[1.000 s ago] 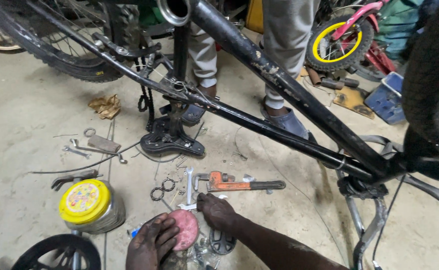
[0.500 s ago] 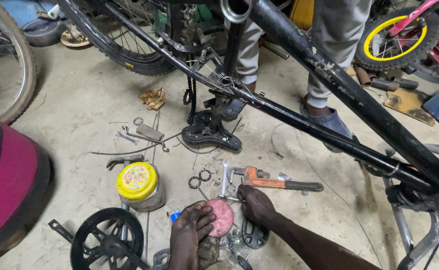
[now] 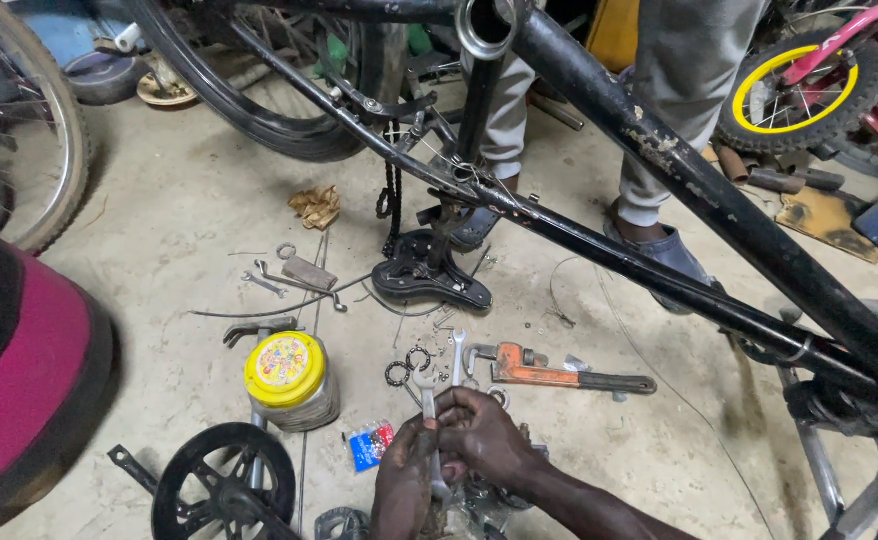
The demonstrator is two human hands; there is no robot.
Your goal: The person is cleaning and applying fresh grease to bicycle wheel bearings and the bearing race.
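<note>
Your left hand (image 3: 404, 480) and right hand (image 3: 479, 435) pinched together on small flat steel spanner (image 3: 427, 395), low over concrete floor (image 3: 189, 230). Light, stiff, likely greasy: grip shank, not jaw end.

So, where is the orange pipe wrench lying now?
The pipe wrench lies on the floor in the head view, just above and right of the two hands, beside the small spanners.

Both hands (image 3: 454, 450) around a spanner (image 3: 427, 392); nearby, pipe wrench (image 3: 559, 371)
</note>
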